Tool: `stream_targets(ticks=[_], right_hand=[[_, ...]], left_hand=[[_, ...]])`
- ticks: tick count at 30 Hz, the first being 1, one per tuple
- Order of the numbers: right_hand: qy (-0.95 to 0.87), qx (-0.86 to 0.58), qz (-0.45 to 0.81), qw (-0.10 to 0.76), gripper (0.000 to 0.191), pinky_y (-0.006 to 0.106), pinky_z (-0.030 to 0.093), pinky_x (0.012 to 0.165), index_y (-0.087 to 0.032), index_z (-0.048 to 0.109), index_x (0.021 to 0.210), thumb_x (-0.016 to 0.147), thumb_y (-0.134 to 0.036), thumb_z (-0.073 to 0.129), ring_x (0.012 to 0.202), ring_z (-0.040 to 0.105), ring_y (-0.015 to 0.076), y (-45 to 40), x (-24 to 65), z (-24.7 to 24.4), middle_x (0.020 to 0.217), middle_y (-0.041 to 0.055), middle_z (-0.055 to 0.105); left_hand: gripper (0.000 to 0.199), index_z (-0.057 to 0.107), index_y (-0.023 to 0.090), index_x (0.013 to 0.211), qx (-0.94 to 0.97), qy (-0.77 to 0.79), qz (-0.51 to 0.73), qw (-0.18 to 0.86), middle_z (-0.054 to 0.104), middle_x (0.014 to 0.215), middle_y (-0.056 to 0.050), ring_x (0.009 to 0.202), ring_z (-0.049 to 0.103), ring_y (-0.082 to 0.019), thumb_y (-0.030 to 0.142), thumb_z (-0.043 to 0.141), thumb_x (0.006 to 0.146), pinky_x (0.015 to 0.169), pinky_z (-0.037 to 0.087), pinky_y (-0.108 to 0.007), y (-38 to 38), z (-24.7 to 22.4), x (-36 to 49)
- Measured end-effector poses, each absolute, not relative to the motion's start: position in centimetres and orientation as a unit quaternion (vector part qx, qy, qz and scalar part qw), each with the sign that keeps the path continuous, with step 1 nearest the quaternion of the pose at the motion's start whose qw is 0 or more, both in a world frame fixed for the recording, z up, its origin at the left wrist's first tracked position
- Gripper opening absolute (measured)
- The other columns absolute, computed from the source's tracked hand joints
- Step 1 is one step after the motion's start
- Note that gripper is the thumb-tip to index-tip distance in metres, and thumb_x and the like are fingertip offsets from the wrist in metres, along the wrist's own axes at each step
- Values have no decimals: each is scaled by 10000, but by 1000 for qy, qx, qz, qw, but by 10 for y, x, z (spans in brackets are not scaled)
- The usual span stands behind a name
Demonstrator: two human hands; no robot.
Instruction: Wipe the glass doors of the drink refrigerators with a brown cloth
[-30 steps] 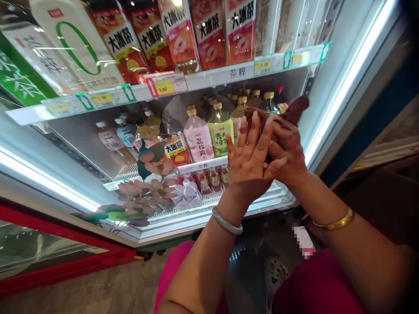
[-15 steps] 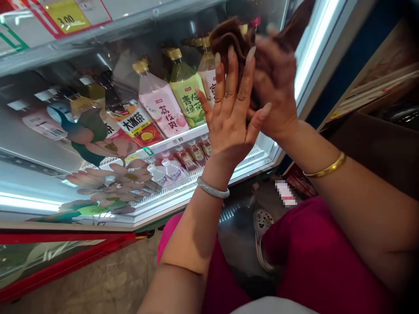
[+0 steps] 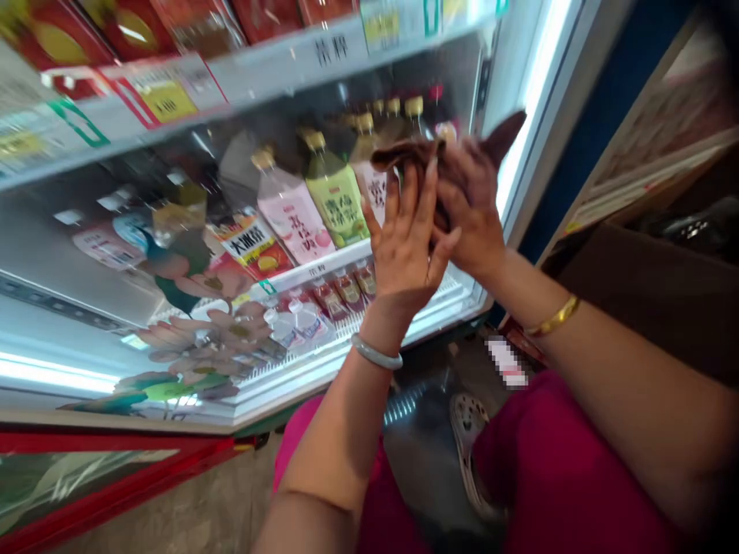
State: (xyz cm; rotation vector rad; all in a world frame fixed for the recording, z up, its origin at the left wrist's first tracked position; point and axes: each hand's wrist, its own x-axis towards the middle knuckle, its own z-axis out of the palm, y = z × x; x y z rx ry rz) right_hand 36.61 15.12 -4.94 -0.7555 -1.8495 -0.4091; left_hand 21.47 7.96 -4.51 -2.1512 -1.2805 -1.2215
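A brown cloth [image 3: 398, 157] is bunched under my right hand [image 3: 470, 219], whose fingers are bent over it and slightly blurred. One corner of the cloth sticks out to the upper right. My left hand [image 3: 404, 246] is spread flat with its back toward me, in front of the drinks cooler. Its fingertips overlap the lower edge of the cloth in view; whether they press on it I cannot tell. Behind the hands are a green-labelled bottle [image 3: 335, 201] and a pink-labelled bottle [image 3: 293, 219], both with gold caps.
The lit cooler has a price-tagged upper shelf edge [image 3: 277, 65]. Small bottles [image 3: 309, 319] stand on the bottom rack. Flower decoration [image 3: 213, 331] shows at lower left. A red frame [image 3: 115, 492] lies below it, and a dark box [image 3: 623, 285] is at right.
The view has tilted up, showing more of the upper shelf. The cloth and my right hand are lower in view, and the cloth's shape has shifted. My left hand stays spread.
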Motion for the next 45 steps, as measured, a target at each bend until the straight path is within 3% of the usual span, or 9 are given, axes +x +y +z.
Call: stream_targets(ticks=[3, 7, 10, 15, 23, 29, 32, 38, 45], right_hand=[[-736, -284, -213, 576, 404, 597, 321, 1285, -276, 572, 1368, 988, -408, 605, 1586, 303, 305, 156, 376, -71, 1632, 101, 380], [-628, -355, -188, 667, 503, 665, 364, 1229, -257, 478, 1485, 990, -303, 557, 1532, 379, 342, 171, 380, -55, 1614, 173, 383], [-661, -329, -209, 641, 525, 688, 369, 1221, -263, 484, 1483, 967, -247, 579, 1552, 346, 367, 160, 367, -42, 1603, 169, 409], [-745, -244, -281, 553, 455, 606, 479, 1185, -235, 560, 1395, 948, -183, 629, 1547, 364, 349, 146, 364, -68, 1510, 164, 523], [-579, -411, -264, 653, 413, 678, 391, 1172, -214, 554, 1402, 991, -206, 516, 1454, 441, 362, 173, 379, -51, 1537, 206, 471], [-695, -329, -317, 556, 405, 542, 426, 1185, -256, 583, 1372, 970, -202, 593, 1473, 432, 314, 150, 366, -71, 1507, 137, 547], [-714, -329, -316, 531, 326, 578, 427, 1177, -279, 630, 1286, 964, -228, 618, 1485, 427, 334, 159, 388, -87, 1512, 108, 546], [-582, -400, -201, 679, 523, 726, 326, 1206, -238, 462, 1531, 1009, -238, 498, 1530, 362, 383, 171, 376, -64, 1633, 203, 369], [-773, -208, -276, 532, 478, 589, 438, 1219, -271, 592, 1382, 912, -206, 654, 1583, 308, 348, 148, 362, -83, 1589, 113, 481]], left_hand=[[716, 201, 159, 1689, -759, -444, -420, 223, 246, 1759, -138, 1665, 49, -244, 526, 301, 1082, 1329, -77, -540, 77, -49, 213], [701, 190, 180, 1691, -751, -460, -404, 247, 291, 1739, -142, 1658, 120, -258, 459, 379, 1077, 1333, -47, -567, 77, -54, 213], [722, 163, 160, 1693, -748, -463, -401, 255, 316, 1727, -163, 1651, 154, -283, 430, 404, 1069, 1334, -7, -602, 76, -54, 213], [767, 69, 131, 1698, -759, -453, -403, 236, 268, 1738, -190, 1648, 156, -300, 438, 384, 1070, 1334, 78, -628, 74, -52, 208], [757, -26, 216, 1703, -775, -447, -393, 210, 159, 1776, -125, 1658, 60, -281, 437, 355, 1088, 1336, 109, -629, 68, -56, 204], [779, -41, 211, 1701, -783, -439, -389, 210, 183, 1770, -134, 1656, 90, -287, 449, 372, 1085, 1330, 162, -629, 69, -60, 200], [764, -7, 205, 1704, -785, -443, -383, 204, 172, 1772, -128, 1655, 89, -296, 446, 373, 1087, 1326, 191, -615, 68, -58, 198], [755, 30, 203, 1706, -785, -439, -379, 214, 201, 1766, -126, 1654, 112, -288, 467, 373, 1087, 1335, 181, -577, 65, -61, 198], [779, 55, 162, 1701, -775, -429, -394, 247, 248, 1752, -156, 1655, 130, -277, 480, 397, 1077, 1336, 144, -586, 68, -63, 189]])
